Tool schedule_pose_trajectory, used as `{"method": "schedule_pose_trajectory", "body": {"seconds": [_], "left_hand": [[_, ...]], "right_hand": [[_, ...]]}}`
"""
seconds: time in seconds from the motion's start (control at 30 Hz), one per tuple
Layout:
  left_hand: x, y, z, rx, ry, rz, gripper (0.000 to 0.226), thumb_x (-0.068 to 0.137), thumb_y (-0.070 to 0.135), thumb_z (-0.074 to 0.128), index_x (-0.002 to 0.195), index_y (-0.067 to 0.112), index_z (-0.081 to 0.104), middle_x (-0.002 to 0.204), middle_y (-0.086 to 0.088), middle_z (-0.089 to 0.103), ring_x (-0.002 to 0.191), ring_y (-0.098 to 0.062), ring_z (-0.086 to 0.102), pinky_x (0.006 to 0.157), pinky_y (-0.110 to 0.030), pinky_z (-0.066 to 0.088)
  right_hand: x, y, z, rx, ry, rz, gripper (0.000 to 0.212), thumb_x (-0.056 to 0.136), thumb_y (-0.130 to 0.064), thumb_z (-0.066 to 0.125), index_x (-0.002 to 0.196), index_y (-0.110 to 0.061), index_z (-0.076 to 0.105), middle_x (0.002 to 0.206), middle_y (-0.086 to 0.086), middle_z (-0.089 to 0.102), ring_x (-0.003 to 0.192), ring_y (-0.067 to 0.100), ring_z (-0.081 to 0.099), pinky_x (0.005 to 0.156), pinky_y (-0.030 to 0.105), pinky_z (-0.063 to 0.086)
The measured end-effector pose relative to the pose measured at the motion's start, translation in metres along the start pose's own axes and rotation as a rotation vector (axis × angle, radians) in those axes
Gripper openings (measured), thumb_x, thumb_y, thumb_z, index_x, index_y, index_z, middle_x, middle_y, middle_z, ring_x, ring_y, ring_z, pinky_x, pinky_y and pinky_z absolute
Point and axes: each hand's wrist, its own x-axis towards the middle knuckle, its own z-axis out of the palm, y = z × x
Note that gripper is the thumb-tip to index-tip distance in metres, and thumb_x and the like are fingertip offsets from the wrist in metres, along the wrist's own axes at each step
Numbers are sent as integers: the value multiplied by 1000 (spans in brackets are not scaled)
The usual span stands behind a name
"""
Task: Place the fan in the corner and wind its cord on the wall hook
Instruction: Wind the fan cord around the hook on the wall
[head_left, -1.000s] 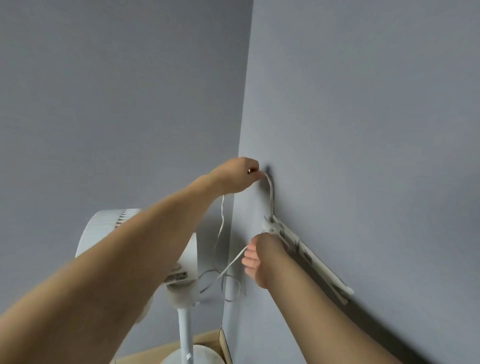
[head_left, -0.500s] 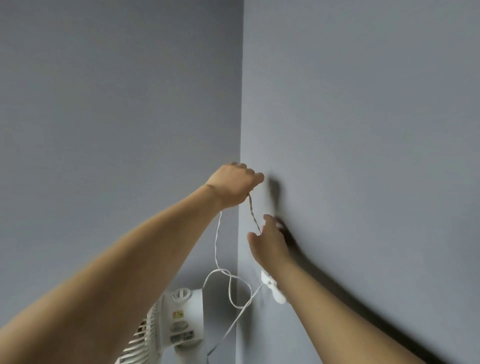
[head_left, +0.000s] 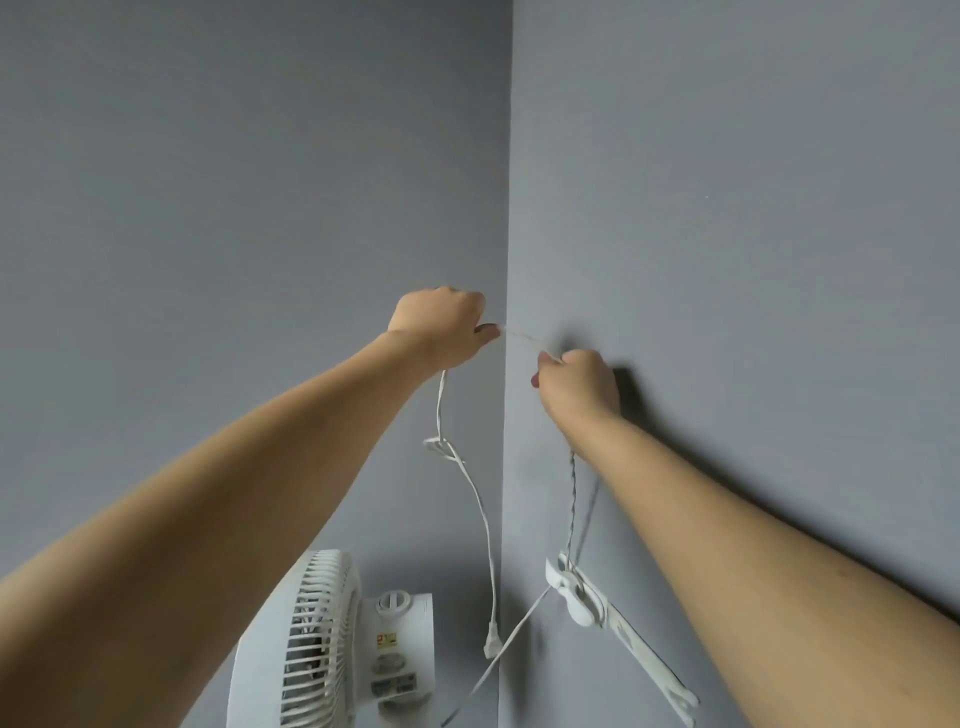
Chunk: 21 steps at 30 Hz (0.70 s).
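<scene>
left hand (head_left: 441, 325) grip pinching cord (head_left: 480, 512); right hand (head_left: 576, 387) grip likewise

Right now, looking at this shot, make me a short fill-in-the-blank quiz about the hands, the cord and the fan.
1. The stretch of white cord between the left hand and the right hand is held by ____ hands.
2. The fan stands ____ the two hands.
3. The plug dangles from the cord below the ____ hand.
4. The walls are painted ____.

Missing words: both; below; left; grey
</scene>
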Motion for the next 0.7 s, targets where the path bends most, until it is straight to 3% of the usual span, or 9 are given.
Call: {"method": "schedule_pose_trajectory", "body": {"seconds": [0.1,0.17,0.23,0.3,0.43,0.5,0.6,0.7], "left_hand": [[-11,0,-4,-422,-407,-116,32,93,44,57,83,14,59,78,-5,66,68,-26,59,64,-31,48],[-27,-1,1,-609,-629,-116,27,92,39,62,90,12,64,78,-3,69,65,-20,63,66,-31,54],[-46,-1,14,-742,-767,-104,25,90,34,67,102,13,66,84,-3,72,74,-19,67,75,-34,57],[-66,2,32,-838,-877,-93,23,89,27,69,109,15,65,93,-3,72,85,-19,68,84,-37,55],[-103,13,67,-955,-1141,-142,32,89,11,66,121,18,61,109,-2,71,103,-22,66,93,-41,52],[-119,25,83,-926,-1128,-176,32,91,9,62,122,18,60,114,-2,70,106,-22,67,94,-40,53],[-136,51,101,-823,-908,-160,21,94,12,57,113,19,63,111,0,69,97,-16,67,83,-33,55],[-144,83,118,-846,-770,-144,16,95,13,54,93,24,66,96,1,65,88,-17,61,71,-26,47]], "right_hand": [[-8,-14,-19,-128,28,-84,35,95,-30,42,100,-6,67,100,13,70,85,33,60,65,30,42],[-21,-18,-33,-225,26,-137,33,97,-28,41,99,-3,62,105,16,67,91,36,59,67,30,38],[-36,-19,-46,-311,-14,-170,24,96,-25,42,93,-6,57,110,18,65,97,38,59,70,31,40],[-53,-16,-57,-372,-85,-179,15,92,-21,43,85,-9,49,109,18,65,91,37,57,70,31,39],[-86,1,-75,-453,-180,-162,14,87,-18,45,78,-7,47,103,20,64,85,36,52,71,29,38],[-102,13,-82,-468,-194,-136,19,86,-18,45,69,-10,43,92,18,61,80,34,48,69,29,36],[-126,27,-91,-469,-205,-87,25,83,-16,46,60,-13,36,70,9,48,73,33,45,57,29,32],[-154,38,-99,-419,-240,-43,14,76,-11,48,63,-13,44,63,4,46,70,30,47,50,27,34]]}}
